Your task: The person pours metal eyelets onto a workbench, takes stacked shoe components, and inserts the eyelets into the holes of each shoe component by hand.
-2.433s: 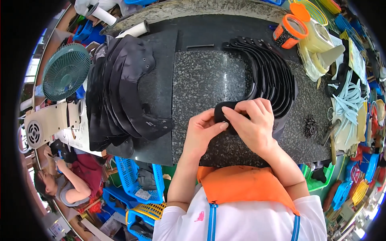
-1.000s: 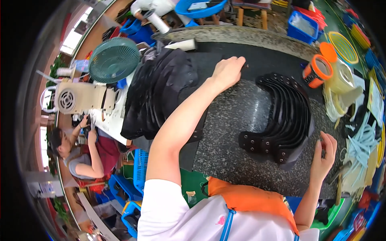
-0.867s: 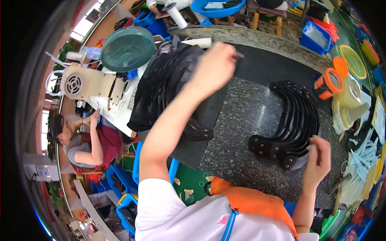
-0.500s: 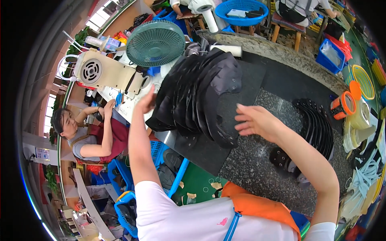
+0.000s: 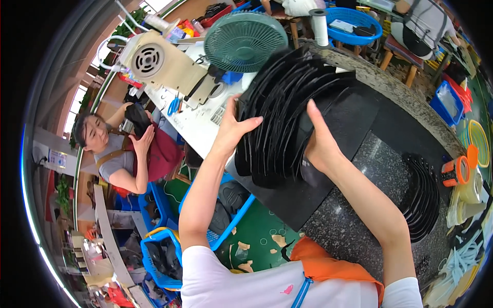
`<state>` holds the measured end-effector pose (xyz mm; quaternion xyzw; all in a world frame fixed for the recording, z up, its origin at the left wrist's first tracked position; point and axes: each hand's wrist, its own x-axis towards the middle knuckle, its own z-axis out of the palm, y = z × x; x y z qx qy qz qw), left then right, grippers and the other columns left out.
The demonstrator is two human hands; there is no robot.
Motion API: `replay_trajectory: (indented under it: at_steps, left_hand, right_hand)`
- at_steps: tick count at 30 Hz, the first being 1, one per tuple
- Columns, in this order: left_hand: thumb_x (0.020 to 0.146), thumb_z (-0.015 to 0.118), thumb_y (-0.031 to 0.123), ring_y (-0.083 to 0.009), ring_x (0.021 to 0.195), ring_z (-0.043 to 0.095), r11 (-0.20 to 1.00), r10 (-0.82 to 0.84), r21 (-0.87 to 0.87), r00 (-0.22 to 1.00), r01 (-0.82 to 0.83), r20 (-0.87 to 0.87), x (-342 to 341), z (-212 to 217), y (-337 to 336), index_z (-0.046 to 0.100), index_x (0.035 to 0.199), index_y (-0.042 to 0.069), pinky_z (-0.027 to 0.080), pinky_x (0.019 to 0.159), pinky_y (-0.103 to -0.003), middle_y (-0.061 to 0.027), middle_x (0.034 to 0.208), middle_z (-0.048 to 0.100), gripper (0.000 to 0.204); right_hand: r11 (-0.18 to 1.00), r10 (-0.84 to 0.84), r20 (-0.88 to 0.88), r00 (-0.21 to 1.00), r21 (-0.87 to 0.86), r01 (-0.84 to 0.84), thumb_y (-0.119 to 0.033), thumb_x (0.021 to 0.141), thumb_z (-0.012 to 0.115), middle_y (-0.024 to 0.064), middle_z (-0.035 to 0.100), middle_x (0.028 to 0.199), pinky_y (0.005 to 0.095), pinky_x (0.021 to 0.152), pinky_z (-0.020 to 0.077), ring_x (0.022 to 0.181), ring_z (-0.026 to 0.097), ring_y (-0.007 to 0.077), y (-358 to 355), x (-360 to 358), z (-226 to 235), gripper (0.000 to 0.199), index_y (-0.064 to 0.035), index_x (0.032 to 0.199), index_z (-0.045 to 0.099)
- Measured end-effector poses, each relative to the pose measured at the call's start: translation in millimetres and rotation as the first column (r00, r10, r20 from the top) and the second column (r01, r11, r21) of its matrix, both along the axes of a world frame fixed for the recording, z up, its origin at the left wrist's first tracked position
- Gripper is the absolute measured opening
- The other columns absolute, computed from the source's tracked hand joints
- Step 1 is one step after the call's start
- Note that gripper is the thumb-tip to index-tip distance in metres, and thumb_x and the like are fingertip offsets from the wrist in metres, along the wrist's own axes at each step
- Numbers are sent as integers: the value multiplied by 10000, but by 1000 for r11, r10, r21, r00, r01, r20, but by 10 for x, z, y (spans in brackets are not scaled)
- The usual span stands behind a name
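Observation:
A thick stack of black, curved shoe uppers (image 5: 275, 118) stands on edge in a fanned row on a black mat (image 5: 354, 120), its far end blurred. My left hand (image 5: 232, 128) presses against the stack's left side, thumb lying across the edges and the other fingers partly hidden. On the opposite side, my right hand (image 5: 322, 143) clasps it with the thumb pointing up and the fingers out of sight behind the pieces. Between my two palms the stack is squeezed together. A second, smaller row of black uppers (image 5: 421, 197) lies to the right on the speckled stone tabletop (image 5: 354, 205).
A green fan (image 5: 245, 41) and a cream sewing machine (image 5: 169, 66) stand beyond the stack. Blue scissors (image 5: 174, 105) lie on the white table. At left a co-worker (image 5: 115, 149) handles a dark piece. An orange-lidded tub (image 5: 456, 172) stands at right; blue baskets (image 5: 239, 215) hold shoes below.
Both hands have come from beside the stack onto its two sides. The stack's pieces now stand more upright and bunched. The view has shifted, and the co-worker now lifts a dark piece.

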<state>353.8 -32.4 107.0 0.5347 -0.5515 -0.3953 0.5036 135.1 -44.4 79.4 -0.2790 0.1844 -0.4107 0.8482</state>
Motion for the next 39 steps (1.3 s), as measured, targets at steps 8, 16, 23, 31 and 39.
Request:
replay_trajectory:
  at_steps: [8, 16, 23, 31, 39]
  left_hand:
    - [579, 805, 128, -290, 1230, 518, 798, 483, -602, 589, 8, 648, 191, 1203, 533, 451, 1400, 47, 401, 1026, -395, -165, 1307, 545, 898]
    - [526, 821, 141, -372, 1228, 501, 719, 621, -664, 239, 206, 747, 651, 543, 547, 442, 1394, 37, 361, 998, -440, -190, 1427, 494, 952]
    - [661, 779, 263, -335, 988, 541, 710, 605, -608, 134, 355, 785, 859, 82, 317, 566, 1305, 126, 428, 877, -428, -185, 1466, 459, 692]
    - [588, 785, 168, -347, 1001, 514, 764, 529, -598, 297, 241, 795, 428, -723, 574, 554, 1366, 179, 447, 859, -425, -194, 1461, 442, 811]
    - [540, 860, 103, -355, 1075, 528, 880, 466, -469, 51, 75, 883, 873, -395, 278, 460, 1451, 245, 450, 907, -449, -137, 1511, 371, 1005]
  right_hand:
    - [995, 75, 576, 814, -97, -23, -823, 848, 393, 120, 364, 1563, 490, 1199, 225, 1437, 339, 305, -48, 1008, 360, 1024, -48, 1516, 326]
    - [982, 63, 576, 815, 109, -153, -543, 942, 449, 101, 474, 1483, 485, 1167, 300, 1368, 434, 290, -170, 1532, -43, 677, -67, 1423, 465]
    - [979, 199, 519, 831, -147, -142, -361, 1056, 393, 105, 461, 1472, 437, 1109, 416, 1328, 476, 267, -649, 1697, -592, 507, -75, 1475, 372]
    - [993, 49, 235, 971, 95, -73, -297, 1032, 481, 98, 578, 1332, 401, 1036, 484, 1198, 581, 246, -178, 1161, -1115, 436, -64, 1400, 462]
    - [200, -719, -579, 386, -703, -682, -223, 820, 672, 129, 667, 932, 440, 816, 538, 983, 651, 318, -330, 403, -719, 219, -56, 956, 711]
